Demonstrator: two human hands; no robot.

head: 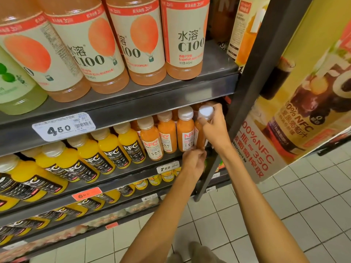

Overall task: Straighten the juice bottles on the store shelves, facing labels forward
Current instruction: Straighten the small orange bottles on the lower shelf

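Note:
On the second shelf (133, 168), at its right end, stands an orange NFC juice bottle (200, 137) with a white cap. My right hand (216, 128) grips its neck just under the cap. My left hand (193, 161) holds its base at the shelf's front edge. Its label faces partly left, toward the neighbouring bottle. Three more orange NFC bottles (168, 135) stand to its left with labels mostly forward. A row of yellow NFC bottles (106, 149) with black labels runs further left.
The top shelf (133, 105) carries large C100 grapefruit bottles (185, 38) and a green bottle (13, 88). A dark upright post (245, 103) stands just right of my hands, with a juice poster (296, 118) beyond. Lower shelves hold more bottles. Tiled floor lies below.

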